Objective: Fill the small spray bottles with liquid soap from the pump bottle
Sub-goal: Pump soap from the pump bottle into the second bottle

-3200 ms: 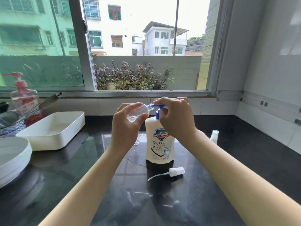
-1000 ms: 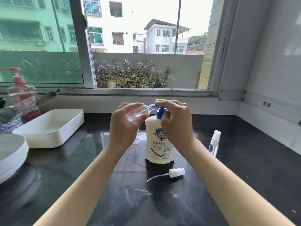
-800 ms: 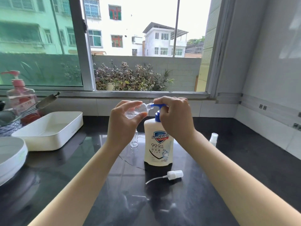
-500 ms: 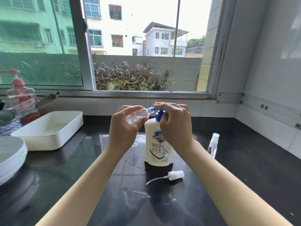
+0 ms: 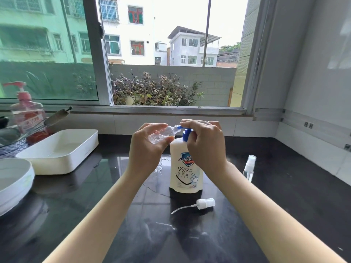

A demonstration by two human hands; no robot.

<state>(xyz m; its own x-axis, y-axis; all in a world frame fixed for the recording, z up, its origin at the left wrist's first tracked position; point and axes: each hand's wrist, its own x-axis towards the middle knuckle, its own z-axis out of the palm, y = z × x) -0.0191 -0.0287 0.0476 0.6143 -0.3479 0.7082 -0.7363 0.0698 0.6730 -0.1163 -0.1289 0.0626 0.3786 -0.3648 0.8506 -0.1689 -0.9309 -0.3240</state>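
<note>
The left hand (image 5: 147, 149) is pinching a small clear spray bottle (image 5: 164, 132), tilted on its side with its open neck meeting the blue spout. The right hand (image 5: 204, 147) is curling over the blue pump head (image 5: 185, 132) of the white pump bottle (image 5: 185, 168), fingers bent down on top of it; whether soap is flowing cannot be made out. The pump bottle is standing upright on the dark tabletop (image 5: 284, 186), directly under both hands. Just nearer than the right wrist a loose white sprayer cap (image 5: 205, 203) with its thin tube is lying flat. Out to the right of the right forearm a second capped spray bottle (image 5: 249, 168) is standing upright. Behind the left hand another small clear bottle (image 5: 158, 166) is partly showing. Well left of the left hand are sitting a white rectangular tray (image 5: 62, 150), a white bowl (image 5: 13, 179) and a pink pump bottle (image 5: 26, 112). A window (image 5: 161, 54) is facing buildings and plants beyond the hands.
</note>
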